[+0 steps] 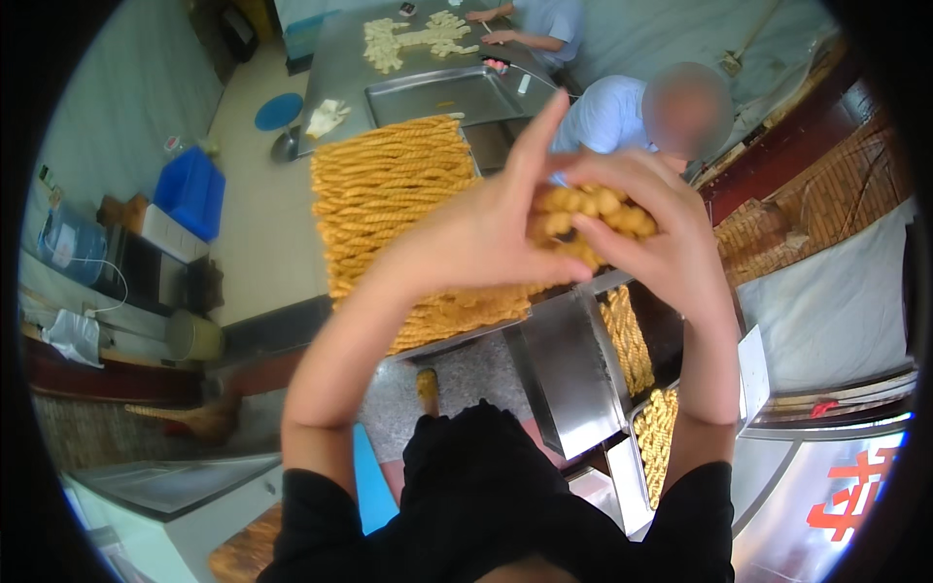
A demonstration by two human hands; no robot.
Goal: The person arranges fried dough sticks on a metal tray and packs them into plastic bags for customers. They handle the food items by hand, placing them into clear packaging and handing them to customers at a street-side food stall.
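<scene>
My right hand is curled around several golden fried dough twists, held up close to the camera. My left hand is beside them, thumb and fingers spread apart; whether it touches the twists I cannot tell. Below and left of the hands, long fried dough twists lie in dense rows on a large metal tray, partly hidden by my left forearm. More twists lie in a narrow metal container under my right forearm, and paler ones fill a tray nearer my body.
A steel worktable holds raw dough pieces and an empty metal tray. Two people in light blue work beyond, one person close on the right. A steel box stands near my legs; a blue stool and blue bin are left.
</scene>
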